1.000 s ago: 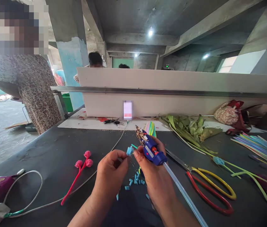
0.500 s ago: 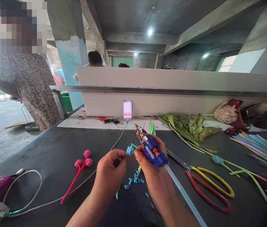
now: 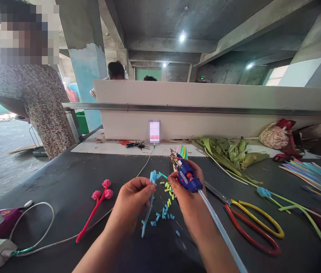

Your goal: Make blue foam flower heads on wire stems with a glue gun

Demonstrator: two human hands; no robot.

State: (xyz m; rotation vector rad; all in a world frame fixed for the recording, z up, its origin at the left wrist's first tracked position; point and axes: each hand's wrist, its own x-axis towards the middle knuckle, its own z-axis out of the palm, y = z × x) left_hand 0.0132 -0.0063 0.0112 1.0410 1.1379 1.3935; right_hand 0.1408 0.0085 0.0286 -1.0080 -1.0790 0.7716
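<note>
Between thumb and fingers, my left hand [image 3: 134, 195] pinches a blue fuzzy stem [image 3: 148, 214] topped by a blue flower head [image 3: 154, 177]. My right hand [image 3: 190, 197] is wrapped round a blue glue gun [image 3: 188, 177], its nozzle pointing up and away and a long clear glue stick [image 3: 220, 227] out of its back. A thin green stick [image 3: 163, 175] reaches from my right fingertips toward the flower. Under and between the hands lie cut blue pieces [image 3: 164, 212] and yellow-green pieces [image 3: 168, 188].
Scissors [image 3: 253, 216] with red and yellow handles lie right. A pink flower stem [image 3: 93, 210] lies left, by a white cable [image 3: 72, 239]. Green leaves [image 3: 228, 151], coloured stems [image 3: 314, 176] and a phone [image 3: 154, 131] are farther back. A person [image 3: 43, 98] stands left.
My left hand has turned the blue flower, so its stem now shows hanging below the fingers. My right hand and the glue gun have shifted slightly right, uncovering yellow-green pieces.
</note>
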